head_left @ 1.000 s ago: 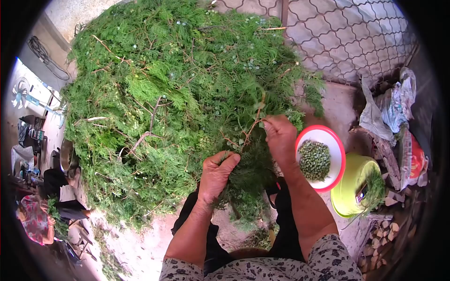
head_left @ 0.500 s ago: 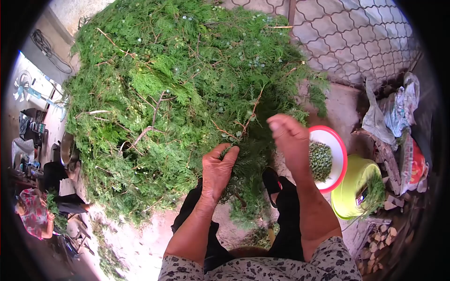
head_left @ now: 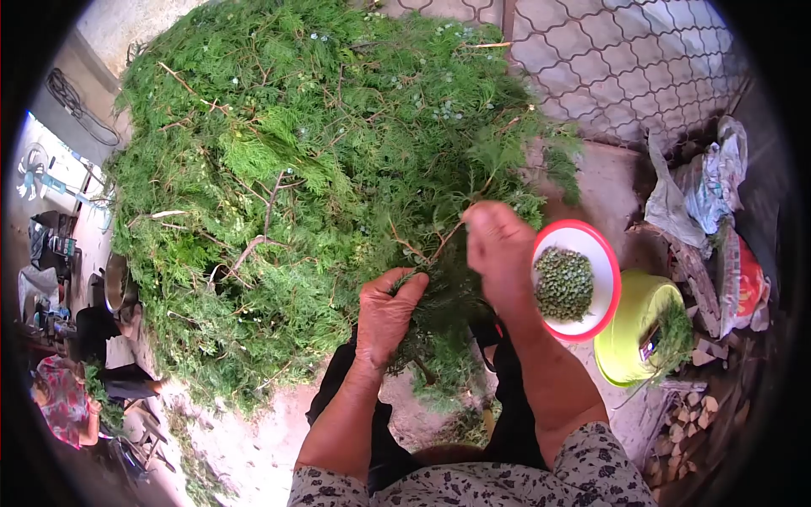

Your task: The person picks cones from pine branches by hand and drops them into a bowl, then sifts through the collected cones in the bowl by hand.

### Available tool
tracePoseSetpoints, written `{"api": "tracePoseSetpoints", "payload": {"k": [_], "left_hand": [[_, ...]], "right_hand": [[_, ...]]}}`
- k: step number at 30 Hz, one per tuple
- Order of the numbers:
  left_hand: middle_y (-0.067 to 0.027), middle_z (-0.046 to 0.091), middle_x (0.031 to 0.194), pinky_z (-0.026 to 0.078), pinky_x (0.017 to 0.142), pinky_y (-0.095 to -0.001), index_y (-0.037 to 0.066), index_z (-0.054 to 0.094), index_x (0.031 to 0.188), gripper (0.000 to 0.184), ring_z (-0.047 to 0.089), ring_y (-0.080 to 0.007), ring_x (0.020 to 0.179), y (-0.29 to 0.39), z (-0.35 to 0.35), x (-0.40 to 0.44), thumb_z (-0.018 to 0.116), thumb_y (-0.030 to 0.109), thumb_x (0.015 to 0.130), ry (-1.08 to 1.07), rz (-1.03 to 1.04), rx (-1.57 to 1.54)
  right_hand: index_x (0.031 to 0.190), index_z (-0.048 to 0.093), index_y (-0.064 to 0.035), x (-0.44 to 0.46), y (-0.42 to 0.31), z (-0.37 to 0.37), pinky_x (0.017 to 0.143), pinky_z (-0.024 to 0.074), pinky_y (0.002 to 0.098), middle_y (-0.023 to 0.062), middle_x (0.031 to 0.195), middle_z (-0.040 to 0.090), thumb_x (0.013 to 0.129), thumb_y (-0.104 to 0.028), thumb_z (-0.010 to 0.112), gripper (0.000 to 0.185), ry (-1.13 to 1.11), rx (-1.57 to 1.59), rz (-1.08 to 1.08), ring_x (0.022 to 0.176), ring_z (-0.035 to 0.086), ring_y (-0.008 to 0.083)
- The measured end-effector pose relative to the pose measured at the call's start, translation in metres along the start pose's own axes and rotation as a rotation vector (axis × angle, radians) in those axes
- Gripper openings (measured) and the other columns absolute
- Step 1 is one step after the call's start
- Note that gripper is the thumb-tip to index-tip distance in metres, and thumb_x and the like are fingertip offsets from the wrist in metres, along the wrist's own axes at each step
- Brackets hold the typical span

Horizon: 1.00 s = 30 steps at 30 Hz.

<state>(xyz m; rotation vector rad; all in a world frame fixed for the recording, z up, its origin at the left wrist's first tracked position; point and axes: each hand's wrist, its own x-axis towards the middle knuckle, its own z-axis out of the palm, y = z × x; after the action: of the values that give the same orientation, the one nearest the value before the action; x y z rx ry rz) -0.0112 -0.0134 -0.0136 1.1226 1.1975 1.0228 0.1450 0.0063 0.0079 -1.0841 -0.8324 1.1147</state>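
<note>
My left hand (head_left: 387, 314) is closed around a cut evergreen branch (head_left: 441, 243) with flat, scaly green foliage and a bare brown twig. My right hand (head_left: 500, 253) is beside the branch's upper end, fingers drawn together and slightly blurred; what is between them is hidden. Behind and left of both hands spreads a large heap of evergreen branches (head_left: 312, 169), dotted with small bluish-green cones. To the right of my right hand stands a white bowl with a red rim (head_left: 615, 291), holding many small green cones (head_left: 563, 285).
The bowl sits against a yellow-green tub (head_left: 617, 359) with a green sprig on it. Plastic bags (head_left: 705, 198) and chopped firewood (head_left: 683, 431) lie along the right. Wire mesh (head_left: 617, 76) stands at the back. A person in a patterned top (head_left: 63, 401) sits at far left.
My right hand has come left and in to the twig. The left hand keeps its hold on the branch. The view has shifted slightly, and more of the bowl shows.
</note>
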Motion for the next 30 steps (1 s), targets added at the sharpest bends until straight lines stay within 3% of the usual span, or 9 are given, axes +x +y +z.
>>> {"api": "tracePoseSetpoints", "payload": {"k": [3, 5, 6, 8, 10, 12, 16, 18, 30], "left_hand": [[0.0041, 0.058, 0.071, 0.039, 0.060, -0.0191, -0.002, 0.065, 0.087, 0.014, 0.047, -0.0031, 0.066, -0.009, -0.005, 0.002, 0.065, 0.011, 0.081, 0.005, 0.045, -0.098], [0.0046, 0.058, 0.072, 0.038, 0.061, -0.0186, -0.001, 0.066, 0.087, 0.013, 0.047, -0.0029, 0.067, -0.011, -0.007, 0.004, 0.066, 0.010, 0.080, 0.059, -0.035, -0.170], [0.0046, 0.058, 0.072, 0.038, 0.061, -0.0186, -0.001, 0.066, 0.087, 0.013, 0.047, -0.0029, 0.067, -0.011, -0.008, 0.004, 0.066, 0.010, 0.080, 0.055, -0.031, -0.172], [0.0051, 0.059, 0.074, 0.038, 0.062, -0.0182, 0.000, 0.066, 0.086, 0.012, 0.047, -0.0027, 0.067, -0.009, -0.009, 0.006, 0.067, 0.010, 0.080, 0.065, -0.022, -0.193], [0.0035, 0.060, 0.075, 0.040, 0.062, -0.0187, 0.000, 0.066, 0.085, 0.010, 0.049, -0.0032, 0.067, -0.008, -0.008, 0.005, 0.066, 0.009, 0.079, 0.067, -0.015, -0.186], [0.0009, 0.062, 0.076, 0.044, 0.060, -0.0203, 0.001, 0.066, 0.085, 0.009, 0.054, -0.0055, 0.065, -0.004, -0.005, 0.002, 0.066, 0.008, 0.079, 0.048, -0.192, -0.479], [-0.0013, 0.063, 0.075, 0.047, 0.057, -0.0224, 0.002, 0.065, 0.085, 0.008, 0.057, -0.0085, 0.063, -0.002, -0.008, 0.002, 0.066, 0.008, 0.079, 0.009, -0.278, -0.544], [-0.0019, 0.063, 0.074, 0.048, 0.056, -0.0231, 0.003, 0.064, 0.084, 0.008, 0.058, -0.0098, 0.062, -0.004, -0.010, 0.004, 0.066, 0.009, 0.078, -0.005, -0.335, -0.495], [-0.0048, 0.064, 0.075, 0.050, 0.057, -0.0248, 0.002, 0.061, 0.085, 0.013, 0.061, -0.0124, 0.062, 0.007, -0.009, -0.002, 0.066, 0.011, 0.078, -0.108, -0.419, -0.529]], "right_hand": [[0.088, 0.056, -0.0033, 0.009, -0.007, -0.012, 0.039, 0.0302, 0.0198, 0.0010, 0.067, 0.051, 0.091, -0.020, 0.052, 0.017, -0.010, 0.307, -0.037, 0.046, 0.041, 0.0066], [0.090, 0.055, -0.0031, 0.006, -0.020, -0.009, 0.038, 0.0292, 0.0198, 0.0020, 0.067, 0.051, 0.092, -0.024, 0.050, 0.022, 0.098, 0.502, 0.220, 0.045, 0.040, 0.0065], [0.090, 0.055, -0.0031, 0.005, -0.016, -0.012, 0.038, 0.0292, 0.0198, 0.0020, 0.067, 0.051, 0.092, -0.024, 0.050, 0.022, 0.099, 0.501, 0.214, 0.045, 0.040, 0.0065], [0.084, 0.055, -0.0025, 0.002, 0.005, -0.021, 0.038, 0.0293, 0.0205, 0.0033, 0.069, 0.052, 0.092, -0.027, 0.050, 0.027, -0.160, 0.620, 0.241, 0.044, 0.040, 0.0078], [0.082, 0.060, -0.0009, -0.001, 0.013, -0.021, 0.038, 0.0308, 0.0202, 0.0058, 0.075, 0.056, 0.090, -0.022, 0.054, 0.024, -0.199, 0.274, 0.330, 0.045, 0.043, 0.0071], [0.099, 0.059, 0.0000, -0.002, 0.019, -0.013, 0.038, 0.0307, 0.0200, 0.0053, 0.075, 0.056, 0.088, -0.015, 0.056, 0.019, -0.127, 0.136, 0.352, 0.046, 0.044, 0.0060], [0.114, 0.051, -0.0002, 0.012, 0.025, -0.015, 0.038, 0.0307, 0.0201, 0.0054, 0.076, 0.056, 0.086, -0.010, 0.058, 0.030, -0.110, 0.349, 0.284, 0.048, 0.045, 0.0058], [0.120, 0.045, -0.0027, 0.018, 0.025, -0.019, 0.038, 0.0307, 0.0201, 0.0048, 0.075, 0.056, 0.085, -0.007, 0.059, 0.039, -0.237, 0.385, 0.245, 0.049, 0.045, 0.0056], [0.112, 0.049, -0.0062, 0.019, 0.019, -0.018, 0.036, 0.0290, 0.0183, -0.0005, 0.071, 0.051, 0.080, -0.009, 0.064, 0.035, -0.370, 0.334, 0.219, 0.046, 0.040, 0.0051]]}}
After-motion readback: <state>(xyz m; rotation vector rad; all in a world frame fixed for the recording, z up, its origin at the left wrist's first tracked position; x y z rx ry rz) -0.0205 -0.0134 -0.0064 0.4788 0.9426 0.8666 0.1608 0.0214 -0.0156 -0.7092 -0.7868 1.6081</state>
